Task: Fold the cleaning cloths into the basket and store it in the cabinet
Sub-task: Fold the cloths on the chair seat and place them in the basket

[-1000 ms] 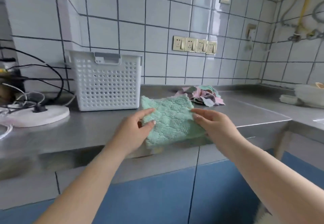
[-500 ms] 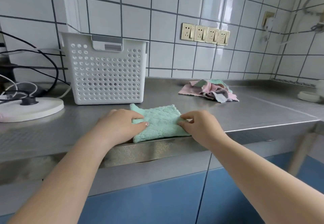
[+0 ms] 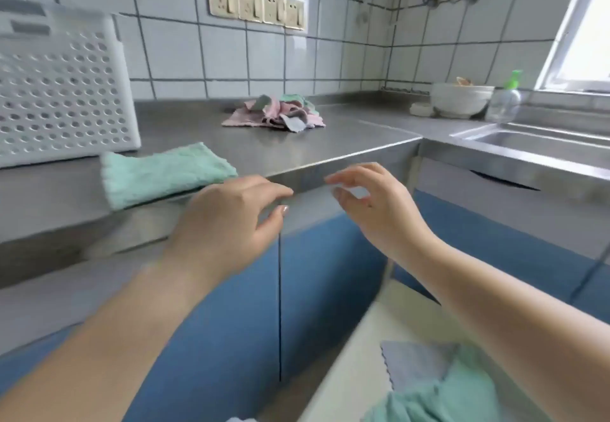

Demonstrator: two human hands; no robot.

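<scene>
My left hand (image 3: 227,220) and right hand (image 3: 379,204) hover empty, fingers loosely spread, before the tabletop (image 3: 297,147) edge. The folded green cloth (image 3: 165,172) lies beside the basket (image 3: 62,91); unfolded cloths (image 3: 277,114) sit farther back.

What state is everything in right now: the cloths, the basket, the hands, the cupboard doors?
Green cloth: folded, lying flat at the counter's front edge, not held.
Pile of cloths: unfolded, heaped on the counter.
Basket: upright on the counter, contents hidden.
Left hand: open, holding nothing.
Right hand: open, fingers loosely curved, holding nothing.
Cabinet doors: shut.
Sink: inside mostly hidden.
</scene>
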